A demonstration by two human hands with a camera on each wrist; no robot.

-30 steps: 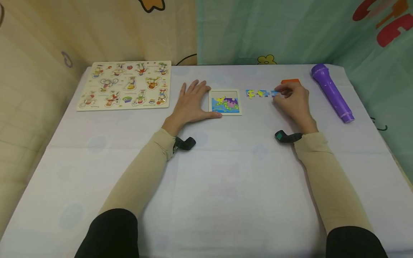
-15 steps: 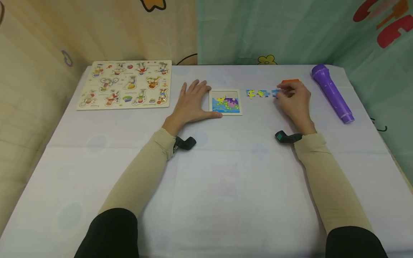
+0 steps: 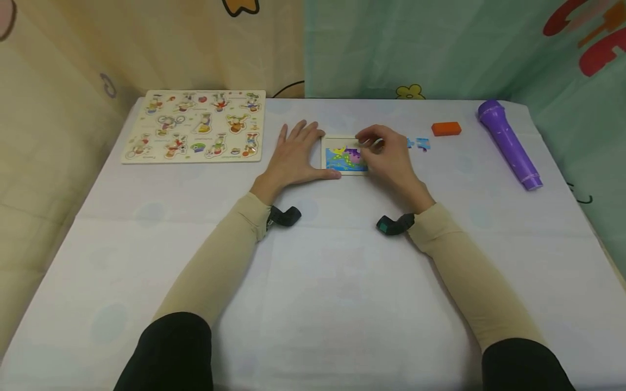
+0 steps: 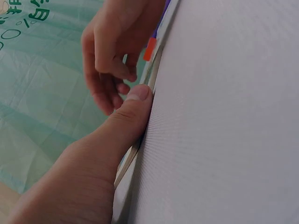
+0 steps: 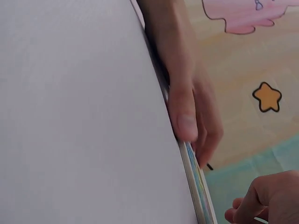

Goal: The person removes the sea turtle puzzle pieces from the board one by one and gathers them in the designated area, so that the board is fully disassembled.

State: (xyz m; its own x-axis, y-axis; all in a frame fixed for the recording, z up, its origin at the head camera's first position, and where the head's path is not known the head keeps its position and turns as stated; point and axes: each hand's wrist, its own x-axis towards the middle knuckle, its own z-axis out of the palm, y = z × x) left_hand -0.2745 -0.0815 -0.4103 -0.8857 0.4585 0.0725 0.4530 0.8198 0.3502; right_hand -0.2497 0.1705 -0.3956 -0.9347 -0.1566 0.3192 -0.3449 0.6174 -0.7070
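Observation:
A small framed jigsaw puzzle point(image 3: 344, 173) lies on the white table, showing a blue, yellow and purple picture. My left hand point(image 3: 292, 157) is spread flat on its left side, its thumb along the near edge and fingertips at the upper left corner. My right hand point(image 3: 391, 163) is over the frame's right side, fingers bent and tips above the picture. Whether it pinches a piece is hidden. Just right of that hand lie a loose puzzle piece point(image 3: 423, 143) and part of another. In the left wrist view my left thumb point(image 4: 131, 109) presses against the frame's edge.
A large board with animal figures point(image 3: 195, 127) lies at the back left. An orange block point(image 3: 446, 128) and a purple flashlight-shaped tube point(image 3: 511, 144) lie at the back right. Curtains point(image 3: 415, 49) hang behind the table's far edge.
My right hand has moved left from the rightmost loose piece to the frame, uncovering that piece and the orange block. The left hand has stayed by the frame.

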